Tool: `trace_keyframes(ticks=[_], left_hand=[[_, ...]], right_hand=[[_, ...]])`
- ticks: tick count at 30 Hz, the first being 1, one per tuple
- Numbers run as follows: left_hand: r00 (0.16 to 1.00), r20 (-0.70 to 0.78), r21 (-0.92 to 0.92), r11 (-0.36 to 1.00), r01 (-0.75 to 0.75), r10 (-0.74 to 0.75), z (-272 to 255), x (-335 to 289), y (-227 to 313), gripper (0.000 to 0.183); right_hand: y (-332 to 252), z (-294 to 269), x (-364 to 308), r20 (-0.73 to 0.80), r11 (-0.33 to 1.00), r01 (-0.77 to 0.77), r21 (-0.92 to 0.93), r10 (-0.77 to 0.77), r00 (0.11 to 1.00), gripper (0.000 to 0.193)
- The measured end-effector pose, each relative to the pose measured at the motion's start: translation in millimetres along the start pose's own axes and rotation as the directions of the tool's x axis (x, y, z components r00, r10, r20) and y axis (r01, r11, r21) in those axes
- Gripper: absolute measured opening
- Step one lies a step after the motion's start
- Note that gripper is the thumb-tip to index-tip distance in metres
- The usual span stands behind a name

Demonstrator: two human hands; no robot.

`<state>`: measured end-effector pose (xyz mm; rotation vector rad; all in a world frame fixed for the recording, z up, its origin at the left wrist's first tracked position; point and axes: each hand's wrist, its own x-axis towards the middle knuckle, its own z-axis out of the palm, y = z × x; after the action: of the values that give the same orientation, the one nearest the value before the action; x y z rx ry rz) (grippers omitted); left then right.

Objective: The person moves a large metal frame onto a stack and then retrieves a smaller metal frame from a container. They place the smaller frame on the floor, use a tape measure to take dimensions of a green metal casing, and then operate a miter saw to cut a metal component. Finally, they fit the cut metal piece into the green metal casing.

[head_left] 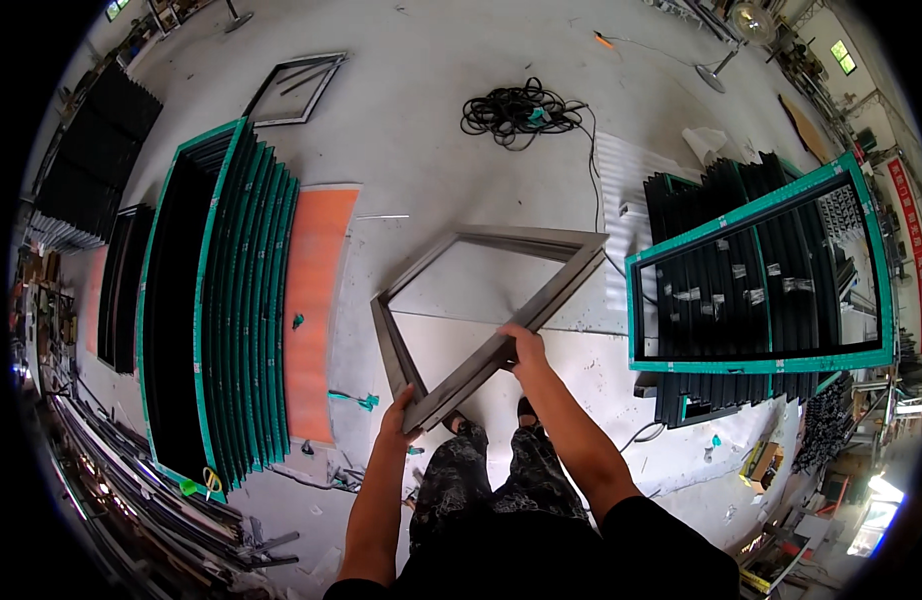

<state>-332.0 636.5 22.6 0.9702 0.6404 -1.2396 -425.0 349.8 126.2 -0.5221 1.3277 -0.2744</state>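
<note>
A grey-brown metal window frame is held tilted in front of my legs, with the floor showing through its opening. My left hand grips its near left corner. Farther right along the same near rail, my right hand is closed round the profile. Both sets of fingers are partly hidden by the frame. To the left stands a row of black frames with green tape. At the right, another green-taped frame leans on a stack of black frames.
Coiled black cable lies on the floor ahead. An orange sheet is beside the left row. Farther off are a dark frame and a fan. Long profiles lie at the lower left; a yellow box sits lower right.
</note>
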Motion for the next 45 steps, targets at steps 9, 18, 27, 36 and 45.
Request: trace_keyframes(ticks=[9,18,27,36,45], left_hand=[[0.986,-0.168,0.522,0.850,0.072,0.019,94.1,25.9,138.2,0.047],[0.940,-0.279,0.319,0.942,-0.103,0.197,-65.8,96.3,121.2,0.050],[0.475,-0.853,-0.019,0.922,0.387,-0.217,-323.0,-143.8,-184.3,0.033],[0.835,-0.511,0.076,0.957,0.280,-0.203,-238.2,-187.5,-362.9,0.029],[0.753,-0.610,0.618,0.742,0.260,0.244,-143.3,-92.5,-415.4,0.049]], right_hand=[[3.4,0.8,17.8,0.043,0.939,0.007,0.345,-0.023,0.999,0.023],[111.6,31.2,148.6,0.228,0.704,-0.359,0.612,0.278,0.933,0.013],[216.9,8.8,200.8,0.177,0.693,-0.382,0.612,0.350,0.920,0.013],[183.5,33.7,107.5,0.625,0.778,-0.626,0.057,0.461,0.629,0.038],[154.3,-213.2,152.3,0.245,0.692,-0.124,-0.711,0.409,0.879,0.016]])
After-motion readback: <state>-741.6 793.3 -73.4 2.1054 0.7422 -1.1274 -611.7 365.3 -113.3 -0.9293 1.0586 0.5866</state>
